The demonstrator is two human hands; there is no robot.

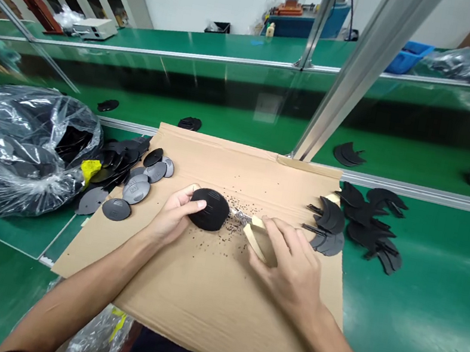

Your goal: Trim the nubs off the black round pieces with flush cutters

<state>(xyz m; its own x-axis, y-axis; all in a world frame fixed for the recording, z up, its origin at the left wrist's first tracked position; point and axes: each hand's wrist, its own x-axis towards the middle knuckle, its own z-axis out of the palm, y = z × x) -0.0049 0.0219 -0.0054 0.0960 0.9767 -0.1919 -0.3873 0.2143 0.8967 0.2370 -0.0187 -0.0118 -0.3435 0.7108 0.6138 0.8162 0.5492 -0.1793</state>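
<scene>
At the middle of the cardboard sheet (194, 302), the left hand (173, 218) grips the black oval part (209, 209) while the right hand (294, 268) clasps a cream-handled tool (255, 237) at its rim: trimming seems underway, calling for steady turning.

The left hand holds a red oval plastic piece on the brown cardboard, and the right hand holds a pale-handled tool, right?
No, the oval plastic piece is black, not red. The head view shows the left hand holding it on the brown cardboard sheet while the right hand holds the pale-handled tool with a metal tip.
</scene>
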